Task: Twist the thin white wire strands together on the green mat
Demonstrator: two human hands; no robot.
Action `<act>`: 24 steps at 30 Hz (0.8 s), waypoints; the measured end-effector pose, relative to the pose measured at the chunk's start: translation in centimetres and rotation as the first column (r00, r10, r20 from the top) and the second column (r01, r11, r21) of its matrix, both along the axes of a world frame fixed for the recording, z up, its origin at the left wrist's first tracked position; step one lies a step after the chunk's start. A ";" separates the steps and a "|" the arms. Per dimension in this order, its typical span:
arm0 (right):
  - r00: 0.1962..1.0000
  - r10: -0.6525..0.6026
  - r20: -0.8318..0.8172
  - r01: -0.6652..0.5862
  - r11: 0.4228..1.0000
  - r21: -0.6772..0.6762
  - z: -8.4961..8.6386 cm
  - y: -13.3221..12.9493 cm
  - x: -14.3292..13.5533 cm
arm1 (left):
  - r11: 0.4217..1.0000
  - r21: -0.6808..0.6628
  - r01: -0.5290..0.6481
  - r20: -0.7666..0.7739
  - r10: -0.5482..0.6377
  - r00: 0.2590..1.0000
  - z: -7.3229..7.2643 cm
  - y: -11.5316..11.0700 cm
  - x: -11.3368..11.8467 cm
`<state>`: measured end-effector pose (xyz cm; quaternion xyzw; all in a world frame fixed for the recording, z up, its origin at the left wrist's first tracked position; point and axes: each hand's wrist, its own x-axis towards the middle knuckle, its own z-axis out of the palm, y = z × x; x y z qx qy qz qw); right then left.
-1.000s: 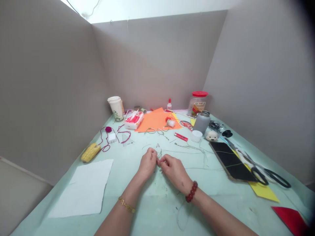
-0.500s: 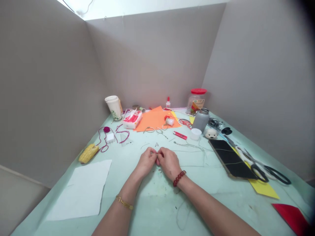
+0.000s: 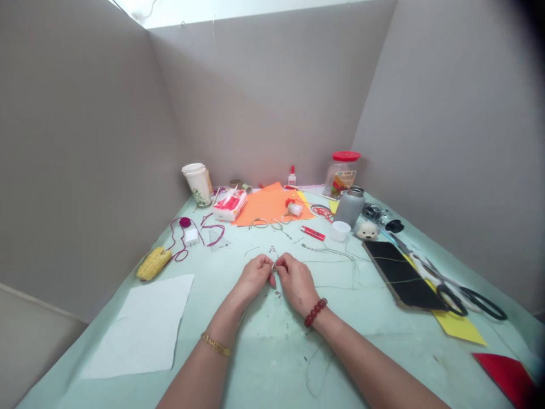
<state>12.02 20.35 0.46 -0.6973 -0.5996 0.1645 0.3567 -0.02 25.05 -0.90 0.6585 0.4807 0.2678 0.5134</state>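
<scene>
My left hand (image 3: 255,275) and my right hand (image 3: 297,280) meet fingertip to fingertip over the pale green table (image 3: 264,352). Between their pinched fingers is a thin greenish thread (image 3: 275,266); it is too fine to follow far. More loose threads (image 3: 336,257) trail to the right across the table. A gold bracelet is on my left wrist and a dark red bead bracelet on my right. Small thread scraps lie under and just beyond my fingers.
A white paper sheet (image 3: 142,326) lies at the left, a yellow corn-shaped thing (image 3: 153,263) above it. Orange paper (image 3: 268,207), tissue pack (image 3: 230,205), paper cup (image 3: 197,184), grey bottle (image 3: 349,207), red-lidded jar (image 3: 342,172) stand behind. Black tablet (image 3: 400,275) and scissors (image 3: 460,292) lie right. Grey partition walls close three sides.
My hands have stayed together at the table's middle, shifting slightly forward. My right wrist has turned so the bead bracelet sits closer to the hand's near side.
</scene>
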 end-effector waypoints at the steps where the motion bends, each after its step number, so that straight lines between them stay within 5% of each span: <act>1: 1.000 -0.006 0.003 0.006 1.000 0.004 0.0 0.0 -0.1 | 1.000 -0.012 0.004 0.008 -0.004 1.000 0.1 0.0 0.0; 13: 0.989 -0.039 -0.142 0.041 0.999 0.013 -0.3 0.4 0.2 | 1.000 -0.018 0.016 0.059 -0.015 0.998 0.2 -0.1 0.4; 24: 0.963 -0.014 -0.269 0.016 1.000 0.006 0.3 0.0 0.0 | 0.995 0.075 -0.063 -0.077 0.069 0.995 0.6 -0.6 0.1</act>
